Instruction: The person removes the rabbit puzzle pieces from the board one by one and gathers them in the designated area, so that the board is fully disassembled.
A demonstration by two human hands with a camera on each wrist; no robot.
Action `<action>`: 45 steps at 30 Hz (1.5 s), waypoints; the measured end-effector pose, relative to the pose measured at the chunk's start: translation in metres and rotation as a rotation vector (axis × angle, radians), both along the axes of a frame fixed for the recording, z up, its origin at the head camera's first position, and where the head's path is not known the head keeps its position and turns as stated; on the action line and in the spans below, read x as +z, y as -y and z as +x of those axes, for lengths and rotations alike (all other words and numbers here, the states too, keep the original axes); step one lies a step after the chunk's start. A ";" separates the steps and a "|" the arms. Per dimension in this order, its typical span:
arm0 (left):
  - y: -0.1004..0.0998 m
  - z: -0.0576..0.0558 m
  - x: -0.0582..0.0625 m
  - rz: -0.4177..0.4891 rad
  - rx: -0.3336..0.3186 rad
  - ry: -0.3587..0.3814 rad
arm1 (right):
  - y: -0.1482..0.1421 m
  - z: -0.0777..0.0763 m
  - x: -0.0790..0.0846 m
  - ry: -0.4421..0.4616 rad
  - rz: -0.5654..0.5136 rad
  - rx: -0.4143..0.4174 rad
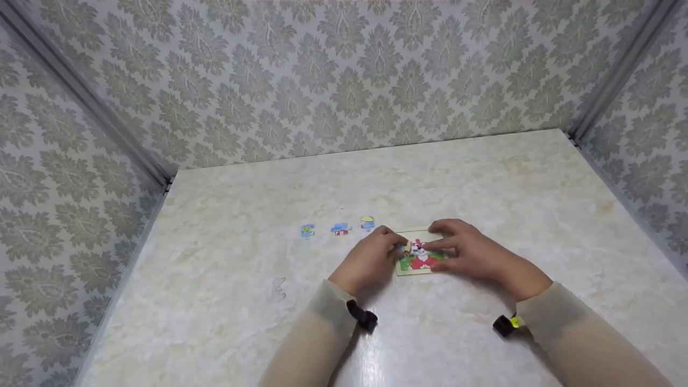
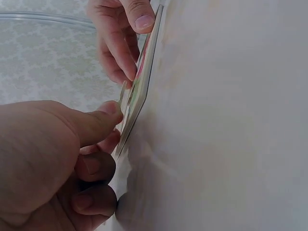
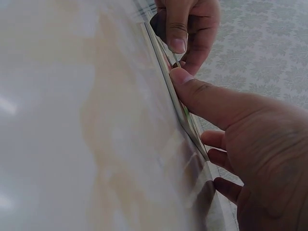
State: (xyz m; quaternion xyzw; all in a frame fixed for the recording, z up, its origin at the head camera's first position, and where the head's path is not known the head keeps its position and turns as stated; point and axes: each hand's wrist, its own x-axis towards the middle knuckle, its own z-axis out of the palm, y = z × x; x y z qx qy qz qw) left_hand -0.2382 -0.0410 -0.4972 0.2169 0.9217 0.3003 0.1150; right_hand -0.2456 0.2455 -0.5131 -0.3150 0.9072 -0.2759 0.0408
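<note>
A small puzzle board (image 1: 414, 272) with a pale wooden border lies on the table, showing a white and red cartoon figure on green. At its left side my left hand (image 1: 368, 260) pinches a thin puzzle piece (image 2: 123, 92) between thumb and forefinger, seen edge-on and tilted up from the board in the left wrist view. The other fingers of that hand are curled beneath. My right hand (image 1: 473, 250) reaches over the board from the right, fingers spread. Its thumb (image 3: 182, 76) presses on the board's near side, and its fingertips touch the board's right part.
Three loose puzzle pieces lie in a row left of the board: a blue and green one (image 1: 307, 230), a blue and red one (image 1: 341, 229) and a yellow and blue one (image 1: 367, 223). A faint thin outline (image 1: 279, 288) shows nearer. Patterned walls (image 1: 344, 80) enclose the marbled table (image 1: 215, 322).
</note>
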 end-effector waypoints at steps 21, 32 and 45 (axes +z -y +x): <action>0.103 0.014 0.030 0.094 0.163 -0.020 | 0.010 -0.004 -0.003 0.071 -0.037 -0.036; 0.160 0.030 0.023 0.063 0.287 0.011 | 0.008 -0.002 -0.002 0.095 -0.029 -0.053; 0.183 0.024 0.005 0.003 0.309 0.022 | 0.000 0.003 -0.004 0.073 -0.043 -0.054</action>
